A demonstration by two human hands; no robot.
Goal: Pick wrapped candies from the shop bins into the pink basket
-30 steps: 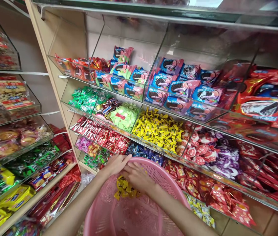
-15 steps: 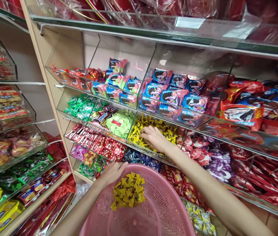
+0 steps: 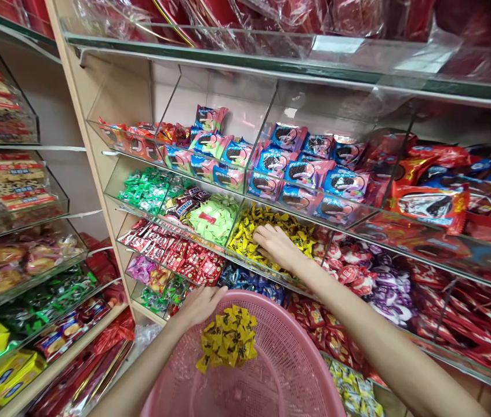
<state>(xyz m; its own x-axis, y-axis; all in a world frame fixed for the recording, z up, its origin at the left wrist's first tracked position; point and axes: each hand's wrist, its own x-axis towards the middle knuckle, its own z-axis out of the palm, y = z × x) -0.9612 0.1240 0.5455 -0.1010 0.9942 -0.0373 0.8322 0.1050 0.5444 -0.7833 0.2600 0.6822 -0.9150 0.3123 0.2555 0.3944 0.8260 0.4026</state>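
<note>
A pink basket point(image 3: 291, 347), its wall perforated, occupies the lower centre, nearest the viewer. A small heap of yellow-wrapped sweets point(image 3: 228, 339) lies inside it, with much of the basket's inner surface visible around the heap. The left hand point(image 3: 200, 304) is at the basket's upper left rim, fingers close together; whether they close around the rim cannot be told. Beyond the basket, the right hand point(image 3: 277, 246) reaches into a compartment of matching yellow sweets point(image 3: 245, 231), fingers bent and tips among the wrappers; whether they pinch any cannot be told. That compartment stands in a tiered wooden shelving unit point(image 3: 73, 87) with clear fronts and partitions. Beneath it lie blue-wrapped sweets point(image 3: 243, 278); on its left, pale green sweets point(image 3: 214, 219); on its right, red-and-white sweets point(image 3: 352, 269), then purple-and-white sweets point(image 3: 391, 295). The tier above carries blue-and-pink biscuit packets point(image 3: 301, 174), stacked unevenly. A second rack on the left holds packaged cakes point(image 3: 14, 188), with yellow boxes point(image 3: 8, 373) low down. A glass shelf point(image 3: 271, 66) crosses the top, bearing red goods point(image 3: 223, 14) in clear film, their contents not identifiable. The far right edge of the view is dark.
</note>
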